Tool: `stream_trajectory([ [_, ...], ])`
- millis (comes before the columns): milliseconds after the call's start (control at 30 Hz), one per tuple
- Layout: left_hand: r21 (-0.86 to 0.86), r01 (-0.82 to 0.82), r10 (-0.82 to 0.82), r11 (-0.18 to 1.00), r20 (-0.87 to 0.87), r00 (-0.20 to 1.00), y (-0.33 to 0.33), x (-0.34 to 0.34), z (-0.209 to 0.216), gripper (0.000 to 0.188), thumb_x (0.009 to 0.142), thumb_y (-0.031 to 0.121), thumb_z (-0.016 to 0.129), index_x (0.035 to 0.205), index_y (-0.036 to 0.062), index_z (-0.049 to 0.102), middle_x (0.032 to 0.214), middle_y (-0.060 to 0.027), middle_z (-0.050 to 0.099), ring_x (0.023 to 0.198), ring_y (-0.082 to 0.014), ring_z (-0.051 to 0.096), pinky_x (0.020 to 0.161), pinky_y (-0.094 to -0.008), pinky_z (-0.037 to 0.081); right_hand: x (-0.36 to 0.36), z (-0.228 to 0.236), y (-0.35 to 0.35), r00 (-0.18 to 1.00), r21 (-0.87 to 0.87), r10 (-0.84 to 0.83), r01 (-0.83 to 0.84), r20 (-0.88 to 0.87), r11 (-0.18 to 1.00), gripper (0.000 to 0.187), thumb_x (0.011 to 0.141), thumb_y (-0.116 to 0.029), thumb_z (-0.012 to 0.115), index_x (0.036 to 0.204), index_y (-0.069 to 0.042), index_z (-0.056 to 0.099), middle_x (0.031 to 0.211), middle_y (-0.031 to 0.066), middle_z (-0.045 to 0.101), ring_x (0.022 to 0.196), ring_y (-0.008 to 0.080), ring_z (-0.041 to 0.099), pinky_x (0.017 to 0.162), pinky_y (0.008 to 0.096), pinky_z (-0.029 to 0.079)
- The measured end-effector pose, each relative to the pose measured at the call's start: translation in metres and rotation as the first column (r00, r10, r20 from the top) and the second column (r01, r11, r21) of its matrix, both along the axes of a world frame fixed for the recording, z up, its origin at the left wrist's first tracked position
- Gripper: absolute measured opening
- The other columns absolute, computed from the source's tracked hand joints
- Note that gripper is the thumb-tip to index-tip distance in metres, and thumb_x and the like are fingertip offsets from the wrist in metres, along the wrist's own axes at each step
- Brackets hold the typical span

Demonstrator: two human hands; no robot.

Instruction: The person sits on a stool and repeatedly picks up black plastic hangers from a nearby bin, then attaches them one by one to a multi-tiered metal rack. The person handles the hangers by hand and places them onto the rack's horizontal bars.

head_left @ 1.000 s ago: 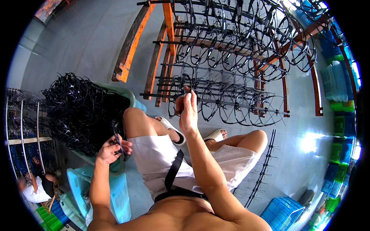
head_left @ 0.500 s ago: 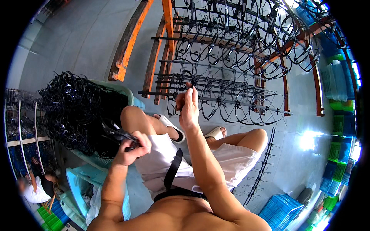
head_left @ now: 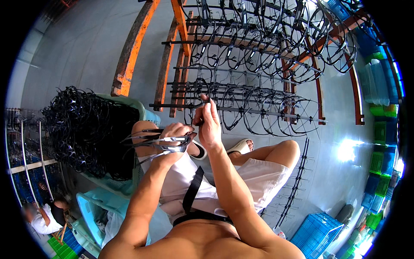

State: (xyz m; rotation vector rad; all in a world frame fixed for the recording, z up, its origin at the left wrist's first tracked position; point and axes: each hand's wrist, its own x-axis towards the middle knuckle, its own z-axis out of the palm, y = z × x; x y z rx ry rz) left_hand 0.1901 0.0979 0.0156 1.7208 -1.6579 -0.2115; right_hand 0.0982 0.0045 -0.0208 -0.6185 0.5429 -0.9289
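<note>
My left hand (head_left: pixel 174 136) is closed around several glossy black curved plastic frames (head_left: pixel 161 140), which look like eyeglass frames; their thin ends stick out to the left over my knee. My right hand (head_left: pixel 210 125) is raised beside it, fingers bent together at the left end of the rack's lowest front rod (head_left: pixel 172 106). A thin black curved frame (head_left: pixel 208 86) arches up from its fingertips; how it sits in the fingers is partly hidden. More such frames (head_left: pixel 254 108) hang in a row along that rod, to the right of my right hand.
An orange rack (head_left: pixel 137 47) carries upper rods full of black frames. At left, a pale green basket (head_left: pixel 144 112) overflows with a black pile (head_left: pixel 82 129). Nearby are a light-blue tub (head_left: pixel 92 200), a blue crate (head_left: pixel 317 235), a spiked rod (head_left: pixel 293 185) on the floor, and a seated person (head_left: pixel 45 218).
My left hand has moved right and up from beside the pile, bringing the black frames close to my right hand. My right hand has stayed near the rod's end, shifting slightly.
</note>
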Motion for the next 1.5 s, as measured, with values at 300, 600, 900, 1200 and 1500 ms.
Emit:
stream_trajectory([
  [300,-0.024,-0.078,0.062,0.997,-0.394,0.917,-0.016,0.009,-0.018,0.020,0.080,0.011,0.074,0.091,0.0031,0.060,0.085,-0.0072,0.061,0.076,-0.0235,0.060,0.069,-0.0326,0.048,-0.011,0.003,0.020,0.963,0.205,-0.035,-0.022,0.269,0.978,0.035,0.098,-0.009,0.041,0.130,0.005,0.047,0.114,0.0070,0.057,0.100,0.0132,0.051,0.093,0.0264,0.038],
  [600,0.220,-0.051,0.189,0.974,-0.670,0.717,-0.022,0.002,-0.006,0.017,0.088,0.016,0.067,0.085,0.0008,0.061,0.081,0.0004,0.057,0.075,-0.0086,0.052,0.067,-0.0233,0.042,-0.020,-0.002,0.031,0.958,0.199,-0.076,0.020,0.275,0.980,0.040,0.091,0.004,0.040,0.130,0.006,0.048,0.126,0.0111,0.055,0.117,0.0182,0.050,0.106,0.0320,0.032],
  [900,0.314,-0.148,0.334,0.938,-0.700,0.632,-0.012,0.007,-0.002,0.023,0.092,0.023,0.064,0.090,-0.0003,0.065,0.073,0.0021,0.058,0.069,-0.0070,0.051,0.063,-0.0226,0.041,-0.026,0.013,0.033,0.981,0.115,-0.050,0.029,0.185,0.993,0.059,0.077,0.016,0.040,0.134,0.002,0.045,0.122,0.0096,0.053,0.109,0.0191,0.050,0.102,0.0316,0.037],
  [1200,0.083,-0.015,0.066,0.996,-0.662,0.746,0.045,-0.019,0.078,0.043,0.100,0.033,0.041,0.120,-0.0018,0.056,0.121,-0.0138,0.053,0.125,-0.0261,0.040,0.106,-0.0396,0.029,-0.051,0.090,0.068,0.840,-0.640,0.080,-0.466,-0.536,0.610,0.027,0.088,-0.012,0.062,0.113,-0.003,0.058,0.107,0.0152,0.057,0.104,0.0321,0.050,0.091,0.0402,0.041],
  [1500,-0.190,-0.008,-0.180,0.982,-0.940,0.290,0.048,-0.012,0.046,0.037,0.097,0.010,0.042,0.132,0.0009,0.042,0.068,-0.0033,0.052,0.067,-0.0121,0.051,0.075,-0.0343,0.048,-0.123,0.125,0.054,0.906,-0.169,-0.202,0.148,-0.372,0.974,0.020,0.098,-0.015,0.047,0.103,0.000,0.058,0.082,0.0073,0.061,0.065,0.0135,0.060,0.050,0.0196,0.045],
])
